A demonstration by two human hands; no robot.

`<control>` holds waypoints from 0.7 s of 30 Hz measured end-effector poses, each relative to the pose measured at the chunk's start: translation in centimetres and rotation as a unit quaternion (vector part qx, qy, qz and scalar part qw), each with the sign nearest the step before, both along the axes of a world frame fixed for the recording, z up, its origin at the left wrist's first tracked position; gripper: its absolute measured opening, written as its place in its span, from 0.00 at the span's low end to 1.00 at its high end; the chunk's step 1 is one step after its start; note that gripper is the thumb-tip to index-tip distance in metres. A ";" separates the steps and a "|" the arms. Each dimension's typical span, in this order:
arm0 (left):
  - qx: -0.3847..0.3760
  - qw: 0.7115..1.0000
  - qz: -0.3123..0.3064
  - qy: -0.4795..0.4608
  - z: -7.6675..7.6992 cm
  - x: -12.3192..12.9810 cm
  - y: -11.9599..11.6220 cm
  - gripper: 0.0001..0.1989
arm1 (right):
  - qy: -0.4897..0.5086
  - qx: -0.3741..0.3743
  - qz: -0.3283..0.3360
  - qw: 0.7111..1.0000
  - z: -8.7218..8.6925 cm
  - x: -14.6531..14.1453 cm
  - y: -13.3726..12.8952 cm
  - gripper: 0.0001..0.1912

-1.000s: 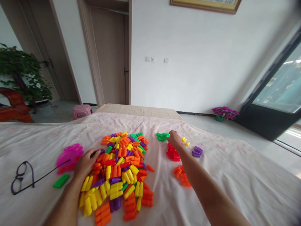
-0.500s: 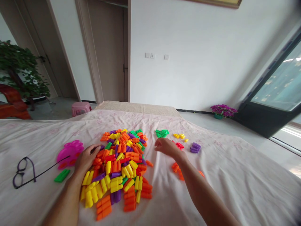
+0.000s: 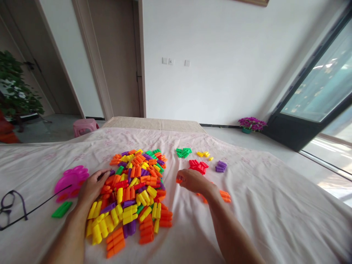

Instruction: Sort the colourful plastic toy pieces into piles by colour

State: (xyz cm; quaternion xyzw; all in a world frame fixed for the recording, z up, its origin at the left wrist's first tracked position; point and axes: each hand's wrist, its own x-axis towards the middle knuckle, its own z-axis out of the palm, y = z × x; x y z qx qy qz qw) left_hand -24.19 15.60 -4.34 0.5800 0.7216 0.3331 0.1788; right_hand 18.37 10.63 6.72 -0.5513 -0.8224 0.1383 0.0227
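A large mixed pile of orange, yellow, purple, green and red plastic pieces [image 3: 137, 190] lies on the pale cloth. At the pile's left edge, my left hand [image 3: 95, 185] is closed, its fingertips by a purple piece; whether it grips anything is hidden. My right hand [image 3: 189, 179], right of the pile, pinches an orange piece [image 3: 179, 180]. Beyond and beside it lie small groups: green pieces [image 3: 183, 152], yellow pieces [image 3: 202, 154], red pieces [image 3: 198, 167], purple pieces [image 3: 221, 166] and orange pieces [image 3: 224, 196], partly covered by my right arm.
Left of my left hand are a pink paw-shaped tray [image 3: 67, 183], a green piece [image 3: 62, 209] and dark-framed glasses [image 3: 24, 205]. Behind the cloth-covered surface [image 3: 143, 137] stand a pink stool [image 3: 85, 126] and a pot of purple flowers [image 3: 251, 124].
My right hand has closed on the orange piece that lay alone right of the pile. The red group shows more fully. The whole view has shifted, while my left hand stays at the pile.
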 end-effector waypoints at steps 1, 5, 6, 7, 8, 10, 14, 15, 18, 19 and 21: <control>-0.003 1.000 0.001 0.003 0.0 0.0 0.0 0.25 | 0.009 0.011 -0.014 1.000 0.7 1.1 -0.1 0.09; -0.011 1.000 0.004 0.006 -0.1 -0.2 0.1 0.26 | 0.008 0.024 -0.089 0.996 2.0 5.6 -0.6 0.08; -0.010 1.000 0.005 0.007 -0.1 -0.2 0.1 0.26 | -0.006 0.017 -0.110 0.994 1.9 6.7 -0.7 0.08; -0.007 1.000 0.005 0.008 -0.1 -0.2 0.1 0.26 | -0.022 0.011 -0.129 0.991 1.7 7.8 -0.8 0.08; -0.005 1.000 0.007 0.010 -0.1 -0.2 0.1 0.26 | -0.035 0.005 -0.147 0.988 1.3 8.9 -1.0 0.08; -0.001 1.000 0.010 0.010 0.0 -0.1 0.0 0.26 | -0.051 -0.001 -0.183 0.982 0.4 10.9 -1.2 0.07; -0.006 1.000 0.007 0.006 0.2 0.1 -0.2 0.26 | -0.032 -0.035 -0.247 0.968 -1.4 13.7 -1.4 0.11; -0.009 1.000 0.006 0.004 0.3 0.1 -0.2 0.26 | -0.018 -0.049 -0.251 0.967 -1.8 14.1 -1.5 0.12; -0.013 1.000 0.006 0.000 0.3 0.1 -0.3 0.26 | 0.030 -0.078 -0.239 0.968 -2.7 14.6 -1.7 0.10; -0.013 1.000 0.007 0.000 0.3 0.1 -0.3 0.26 | 0.047 -0.075 -0.232 0.969 -3.0 14.6 -1.8 0.10; -0.011 1.000 0.009 0.001 0.2 0.1 -0.3 0.26 | 0.091 -0.047 -0.228 0.968 -3.8 14.4 -2.2 0.14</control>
